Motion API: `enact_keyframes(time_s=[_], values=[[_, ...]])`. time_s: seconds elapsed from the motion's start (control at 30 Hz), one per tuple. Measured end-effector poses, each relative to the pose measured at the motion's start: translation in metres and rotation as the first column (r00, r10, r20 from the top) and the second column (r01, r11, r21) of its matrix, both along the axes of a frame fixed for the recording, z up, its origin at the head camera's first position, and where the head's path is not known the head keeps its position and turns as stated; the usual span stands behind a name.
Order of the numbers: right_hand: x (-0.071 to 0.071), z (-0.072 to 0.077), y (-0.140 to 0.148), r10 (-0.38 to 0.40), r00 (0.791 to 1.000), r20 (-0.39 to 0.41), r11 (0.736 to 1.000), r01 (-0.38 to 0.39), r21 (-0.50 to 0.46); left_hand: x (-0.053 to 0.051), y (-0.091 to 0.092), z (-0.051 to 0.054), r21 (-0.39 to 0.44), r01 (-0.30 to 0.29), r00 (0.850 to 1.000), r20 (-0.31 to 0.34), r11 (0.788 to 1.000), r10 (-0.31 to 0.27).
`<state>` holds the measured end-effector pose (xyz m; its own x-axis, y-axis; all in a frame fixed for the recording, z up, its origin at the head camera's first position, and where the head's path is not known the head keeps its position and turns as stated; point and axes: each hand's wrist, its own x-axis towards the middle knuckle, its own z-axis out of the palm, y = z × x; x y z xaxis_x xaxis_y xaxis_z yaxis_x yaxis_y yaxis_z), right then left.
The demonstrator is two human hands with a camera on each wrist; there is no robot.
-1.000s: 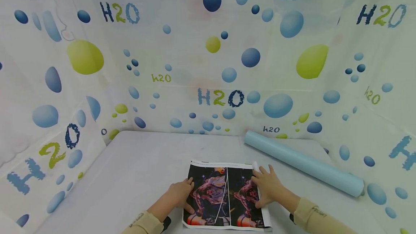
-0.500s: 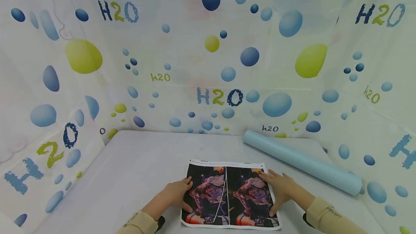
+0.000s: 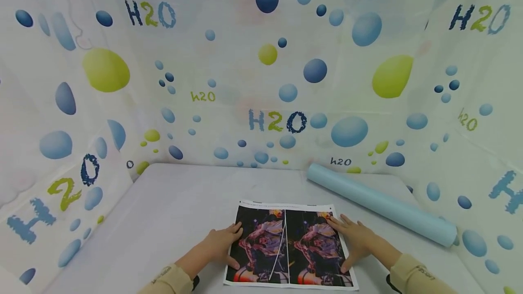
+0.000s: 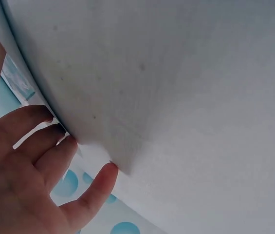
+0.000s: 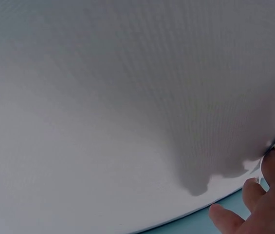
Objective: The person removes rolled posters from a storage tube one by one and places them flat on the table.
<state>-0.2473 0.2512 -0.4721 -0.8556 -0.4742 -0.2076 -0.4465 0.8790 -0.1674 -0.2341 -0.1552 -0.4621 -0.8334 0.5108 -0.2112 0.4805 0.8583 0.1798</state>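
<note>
A printed paper sheet with two dark, colourful pictures side by side lies on the white table, face up. My left hand rests at its left side, fingertips and thumb on the margin. On the opposite side, my right hand spreads over the right edge, thumb low and fingers near the upper corner. In the left wrist view the left hand has its fingers apart beside a pale surface. Only some fingers of the right hand show in the right wrist view.
A long light-blue roll lies diagonally on the table's right side, behind my right hand. A white backdrop with blue and green drops and H2O lettering rises behind and beside the table.
The sheet's right edge, curled inward a second ago, has spread out flat. My right hand has moved right along with it; the left hand has shifted only slightly.
</note>
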Motion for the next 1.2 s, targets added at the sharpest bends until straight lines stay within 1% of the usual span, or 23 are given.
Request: enact_keyframes(time_s=[0.23,0.4,0.67,0.77,0.83,0.93,1.0,1.1,1.2], values=[[0.003,0.002,0.001,-0.017,1.000,0.011,1.000,0.017,-0.024,0.001,0.001,0.000,-0.014,0.024,0.999,-0.031,1.000,-0.024],[0.005,0.003,0.002,-0.026,1.000,0.007,0.999,0.026,-0.037,0.001,0.002,0.000,-0.019,0.035,0.999,-0.034,0.999,-0.035],[0.003,0.002,0.002,-0.048,0.999,-0.002,0.999,0.048,-0.013,-0.002,0.005,-0.003,-0.016,0.014,0.999,-0.031,1.000,-0.015],[0.002,0.002,0.002,-0.048,0.999,-0.002,0.999,0.048,0.002,-0.002,0.004,-0.004,0.000,0.016,0.999,-0.042,1.000,-0.016],[0.002,0.002,0.001,-0.040,0.999,-0.006,0.999,0.040,-0.001,0.000,0.003,-0.004,0.020,0.038,0.997,-0.069,0.999,-0.037],[0.002,0.003,-0.001,-0.015,1.000,-0.027,1.000,0.015,0.000,0.002,0.002,-0.002,0.056,0.087,0.991,-0.111,0.995,-0.080],[0.003,0.003,-0.003,0.006,0.999,-0.044,1.000,-0.006,0.000,0.003,0.001,-0.002,0.060,0.116,0.984,-0.142,0.991,-0.106],[0.006,0.003,-0.008,0.043,0.996,-0.076,0.999,-0.042,0.020,0.004,0.001,-0.001,0.067,0.141,0.976,-0.176,0.988,-0.128],[0.009,0.005,-0.015,0.085,0.989,-0.123,0.995,-0.077,0.065,0.005,0.002,0.001,0.077,0.165,0.962,-0.232,0.983,-0.143]])
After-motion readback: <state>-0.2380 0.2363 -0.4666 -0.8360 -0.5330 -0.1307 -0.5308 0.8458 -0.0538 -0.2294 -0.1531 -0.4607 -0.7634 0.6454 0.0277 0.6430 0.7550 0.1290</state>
